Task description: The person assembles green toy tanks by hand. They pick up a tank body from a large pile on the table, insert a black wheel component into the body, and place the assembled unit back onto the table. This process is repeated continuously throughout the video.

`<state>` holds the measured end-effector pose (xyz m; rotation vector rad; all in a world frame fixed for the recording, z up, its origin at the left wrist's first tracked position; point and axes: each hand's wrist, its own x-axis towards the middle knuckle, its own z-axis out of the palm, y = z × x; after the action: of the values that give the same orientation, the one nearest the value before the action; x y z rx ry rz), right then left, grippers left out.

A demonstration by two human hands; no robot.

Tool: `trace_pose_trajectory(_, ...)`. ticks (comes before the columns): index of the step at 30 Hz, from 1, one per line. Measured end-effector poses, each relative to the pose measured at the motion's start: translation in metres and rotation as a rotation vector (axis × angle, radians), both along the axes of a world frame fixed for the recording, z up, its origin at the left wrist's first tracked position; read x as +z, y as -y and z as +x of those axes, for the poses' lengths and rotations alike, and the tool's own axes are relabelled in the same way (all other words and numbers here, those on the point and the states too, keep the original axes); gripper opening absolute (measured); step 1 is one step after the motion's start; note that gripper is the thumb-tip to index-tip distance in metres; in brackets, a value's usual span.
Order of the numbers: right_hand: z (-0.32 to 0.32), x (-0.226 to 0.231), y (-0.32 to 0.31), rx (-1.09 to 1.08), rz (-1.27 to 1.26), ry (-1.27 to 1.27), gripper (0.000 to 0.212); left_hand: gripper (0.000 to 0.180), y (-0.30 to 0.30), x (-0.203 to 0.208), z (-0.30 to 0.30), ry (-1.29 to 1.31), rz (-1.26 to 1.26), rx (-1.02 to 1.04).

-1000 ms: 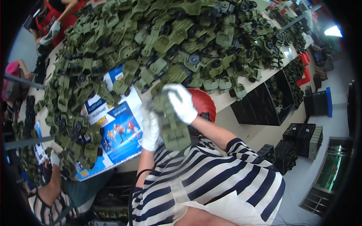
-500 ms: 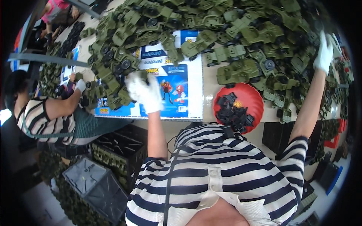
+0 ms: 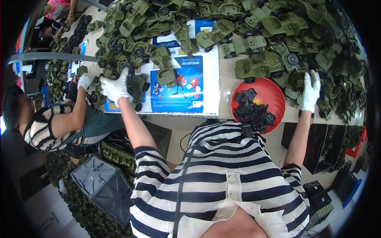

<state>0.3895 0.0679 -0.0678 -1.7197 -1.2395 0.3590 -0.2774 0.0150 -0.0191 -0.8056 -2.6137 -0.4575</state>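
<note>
My left hand (image 3: 115, 87), in a white glove, is over the pile's left part with fingers spread. Its thumb lies against a black wheel beside a green toy jeep (image 3: 137, 86); I cannot tell if it touches the jeep's body. Another green toy jeep (image 3: 163, 68) rests on the blue and white printed sheet (image 3: 186, 101). On the right, my gloved right hand (image 3: 310, 92) has its fingers stretched forward and apart, beside green toy jeeps (image 3: 294, 85), with nothing visible in it. Between my hands stands a red scalloped bowl (image 3: 274, 95) holding small black parts (image 3: 254, 111).
A large heap of green toy jeeps (image 3: 258, 23) covers the table's far side. At left, a co-worker's gloved hand (image 3: 84, 81) is close to the heap. A grey crate (image 3: 99, 180) stands below left, and black crates (image 3: 307, 144) stand under the table at right.
My left hand has moved left, off the printed sheet, where a green toy jeep now shows uncovered. My right hand has come back nearer and leftward from the far right.
</note>
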Motion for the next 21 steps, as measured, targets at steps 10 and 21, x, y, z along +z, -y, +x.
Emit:
trace_pose_trajectory(10,-0.065,-0.033,0.033,0.060,-0.054,0.065,0.037,0.047,0.011,-0.015,0.049,0.244,0.152,-0.466)
trace_pose_trajectory(21,0.068,-0.083,0.085,-0.734,-0.279,0.518,0.078,0.044,0.021,-0.010,0.146,0.961,0.951,-0.531)
